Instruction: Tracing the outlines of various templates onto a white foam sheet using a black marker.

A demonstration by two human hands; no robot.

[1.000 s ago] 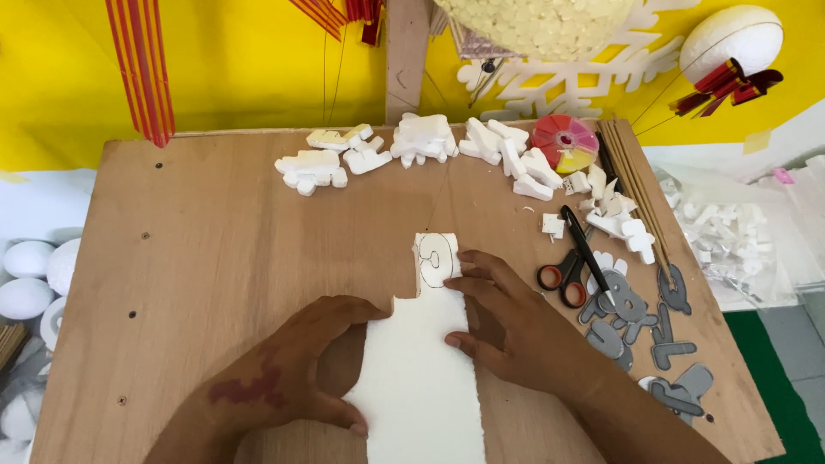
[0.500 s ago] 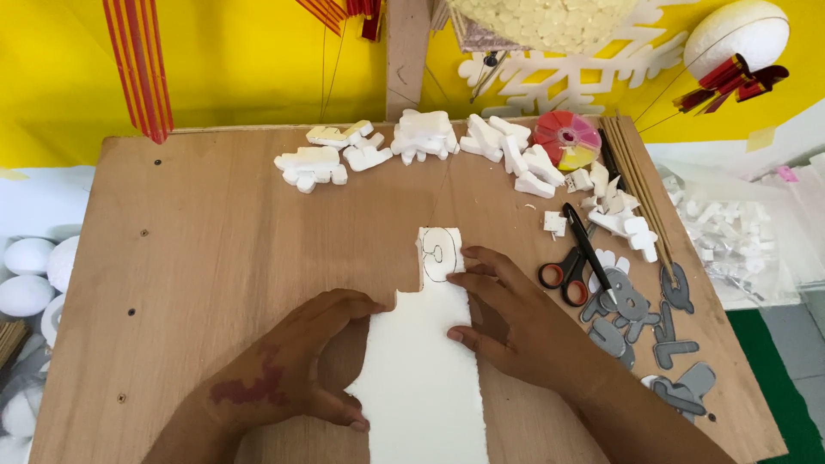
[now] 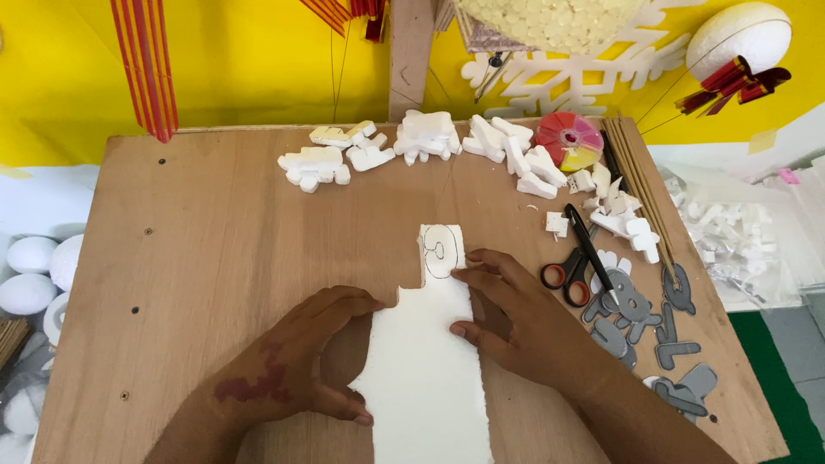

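A white foam sheet (image 3: pixel 425 369) lay flat on the wooden tabletop (image 3: pixel 215 258), running from the near edge up the middle, with a narrow tab at its far end that carried a pencilled outline (image 3: pixel 438 252). The left hand (image 3: pixel 296 365) rested on the sheet's left edge, its grip a loose pinch: thumb and fingers curved around the edge, fingertips pressing the foam near the notch and lower down. The right hand (image 3: pixel 516 318) lay on the right edge, fingers spread fairly flat, the index fingertip touching the foam just beside the base of the tab, another fingertip pressing lower on the edge; it clasped nothing, only held the sheet down.

Just right of the right hand lay black scissors with red handles (image 3: pixel 577 258), blades pointing away. Beyond them, grey cut-out shapes (image 3: pixel 640 322) were scattered toward the right edge of the tabletop. Along the far edge sat a row of white foam cut-outs (image 3: pixel 425 137), a round multicoloured disc (image 3: pixel 567 140), and a bundle of thin wooden sticks (image 3: pixel 640 180). White foam balls (image 3: pixel 30 258) lay off the tabletop to the left.
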